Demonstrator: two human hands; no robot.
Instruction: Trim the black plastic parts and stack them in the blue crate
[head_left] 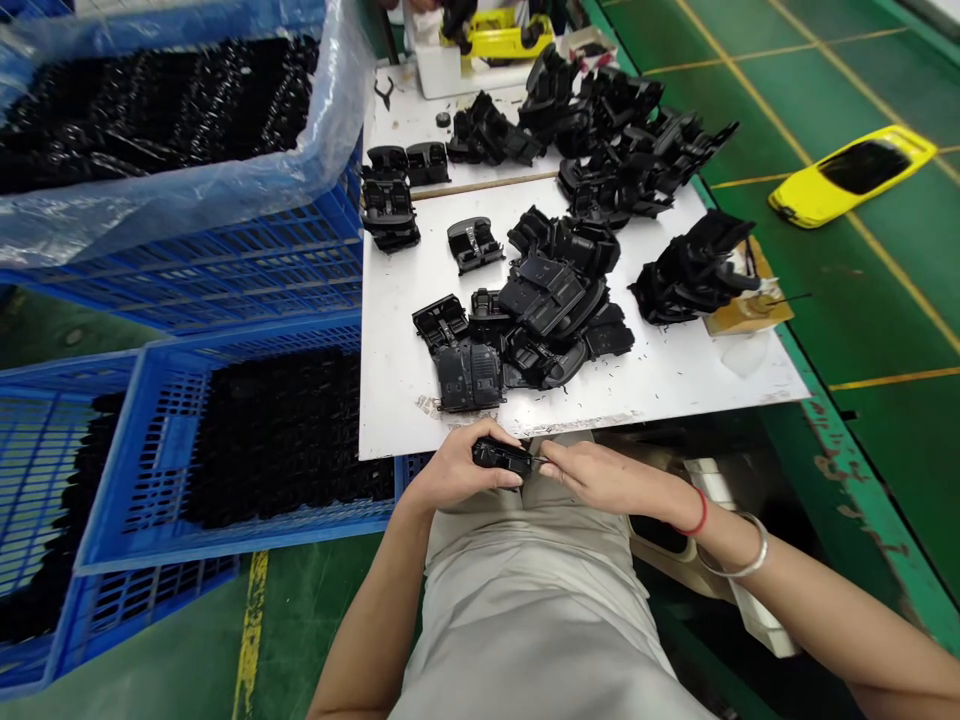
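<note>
Over the lap, just below the near edge of the white table (390, 400), my left hand (459, 470) grips a small black plastic part (499, 456) between thumb and fingers. My right hand (589, 474) is closed on a thin tool (538, 460), whose tip meets the part's right end. Most of the tool is hidden by the fingers. A pile of black plastic parts (544, 295) lies on the table ahead of both hands, and a single black part (475, 243) sits apart behind it.
Blue crates (225, 548) of black parts stand at the left, one lined with clear plastic (172, 215). More black parts (622, 130) fill the table's back. At the right are a cardboard box (739, 315) and a yellow car body (855, 175) on the green surface.
</note>
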